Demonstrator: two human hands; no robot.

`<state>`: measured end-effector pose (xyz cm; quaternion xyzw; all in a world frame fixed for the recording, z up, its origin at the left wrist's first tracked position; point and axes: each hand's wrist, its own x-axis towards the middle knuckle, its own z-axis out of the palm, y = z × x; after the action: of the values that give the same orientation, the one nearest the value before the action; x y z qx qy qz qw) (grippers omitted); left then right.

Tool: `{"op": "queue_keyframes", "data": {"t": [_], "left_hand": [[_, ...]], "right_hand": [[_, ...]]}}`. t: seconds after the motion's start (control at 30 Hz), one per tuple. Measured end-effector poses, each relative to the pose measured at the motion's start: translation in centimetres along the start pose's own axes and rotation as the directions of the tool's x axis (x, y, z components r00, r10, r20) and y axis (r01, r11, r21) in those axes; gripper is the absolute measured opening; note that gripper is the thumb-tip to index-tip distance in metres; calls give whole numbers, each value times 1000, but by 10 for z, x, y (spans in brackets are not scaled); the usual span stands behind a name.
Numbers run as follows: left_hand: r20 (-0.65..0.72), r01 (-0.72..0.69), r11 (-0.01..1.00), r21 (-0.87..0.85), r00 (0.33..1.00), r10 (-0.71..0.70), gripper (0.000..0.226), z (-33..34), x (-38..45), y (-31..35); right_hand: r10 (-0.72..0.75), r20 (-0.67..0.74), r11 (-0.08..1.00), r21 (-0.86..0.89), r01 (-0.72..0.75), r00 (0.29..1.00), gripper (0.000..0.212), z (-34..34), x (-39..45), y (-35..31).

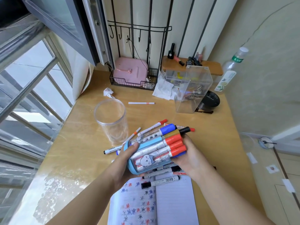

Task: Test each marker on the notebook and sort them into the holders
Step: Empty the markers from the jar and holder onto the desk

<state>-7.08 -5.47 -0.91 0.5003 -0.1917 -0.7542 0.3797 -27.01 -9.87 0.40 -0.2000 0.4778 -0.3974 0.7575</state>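
A blue pencil case (146, 157) with a clear side and a cartoon sticker lies tilted in the air over the desk, full of markers (174, 141) with red, blue, gold and black caps poking out of its open end. My left hand (125, 161) grips its closed bottom end. At the case's open end, my right hand (189, 155) cups the caps of the markers. An open lined notebook (173, 203) with coloured scribbles lies below. Loose markers (160, 181) rest on it and on the desk. An empty round clear holder (112, 120) stands left; a clear rectangular holder (193, 93) stands back right.
A thin white pen (141, 103) lies mid-desk. A crumpled tissue (108, 92), a wire basket with a pink box (129, 73), a clear organiser with a wooden lid (193, 65), a black round tin (210, 100) and a plastic bottle (230, 70) line the back. Window at left.
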Motion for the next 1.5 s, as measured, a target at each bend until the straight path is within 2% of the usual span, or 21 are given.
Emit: {"op": "queue_keyframes", "data": {"t": [0.07, 0.1, 0.2, 0.27, 0.4, 0.6, 0.7, 0.8, 0.87, 1.0, 1.17, 1.37, 1.43, 1.5], "left_hand": [[-41, -26, 997, 69, 999, 29, 55, -5, -1, -3], [-56, -37, 993, 109, 997, 43, 58, -7, -3, -4], [-92, -49, 975, 216, 993, 71, 58, -16, -5, -6], [-88, -45, 968, 248, 994, 69, 60, -18, -7, -7], [-90, -40, 962, 270, 994, 67, 66, -17, -10, -6], [-138, -22, 941, 338, 988, 73, 61, -10, -9, 2], [-184, -11, 933, 358, 980, 82, 55, -12, -6, 3], [-219, 1, 934, 356, 972, 83, 40, -11, -5, 4], [-223, 8, 922, 386, 971, 85, 41, -11, -3, 4], [-217, 10, 908, 418, 972, 89, 56, -12, -4, 7], [-302, 38, 923, 382, 949, 86, 44, -13, -9, 12], [-332, 67, 926, 373, 941, 66, 47, -18, -14, 14], [-342, 68, 926, 371, 937, 68, 47, -19, -14, 14], [-348, 69, 928, 367, 935, 68, 44, -20, -14, 14]], "right_hand": [[76, -16, 979, 193, -72, 997, 31, -4, -1, 3], [110, -25, 974, 203, -103, 994, 34, -8, 0, 7], [211, -68, 977, 1, -211, 975, 39, -7, -3, 20], [232, -161, 962, -105, -250, 959, 38, -4, -2, 28], [197, -299, 958, -141, -248, 934, 12, -4, 3, 37], [218, -340, 972, -9, -236, 915, 12, -9, 10, 34], [194, -393, 981, 62, -185, 899, 13, -16, 12, 28], [223, -317, 966, -55, -253, 922, 25, -19, 9, 25], [264, -270, 937, -155, -313, 926, 26, -15, 9, 29], [167, -275, 961, -170, -219, 947, 17, -12, 15, 38], [45, -402, 970, -203, -137, 914, 20, -26, 24, 41], [47, -338, 907, -379, -181, 940, 7, -27, 18, 38], [34, -293, 891, -424, -162, 956, 18, -28, 13, 36], [39, -204, 841, -521, -143, 978, 43, -29, 7, 36]]}}
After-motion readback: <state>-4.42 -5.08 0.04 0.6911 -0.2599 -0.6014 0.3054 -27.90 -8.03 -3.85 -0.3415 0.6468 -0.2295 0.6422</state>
